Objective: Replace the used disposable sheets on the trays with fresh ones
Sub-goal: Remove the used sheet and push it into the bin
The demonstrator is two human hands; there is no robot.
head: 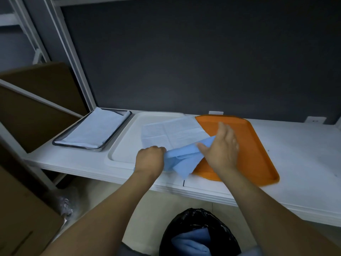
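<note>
Three trays lie in a row on a white shelf. At the left, a metal tray (60, 139) carries a pale sheet (96, 129). The white tray (121, 145) in the middle has an unfolded white sheet (166, 133) on it. On the right sits a bare orange tray (258, 156). A blue sheet (181, 157) is bunched between my hands over the gap between the white and orange trays. My left hand (149, 159) grips its left end in a fist. My right hand (219, 145) pinches its right end above the orange tray.
A bin lined with a black bag (188, 226) stands below the shelf edge and holds crumpled blue sheets (191, 242). Brown cardboard boxes (33, 115) fill the left side. A dark wall panel backs the shelf (304, 154), whose right part is bare.
</note>
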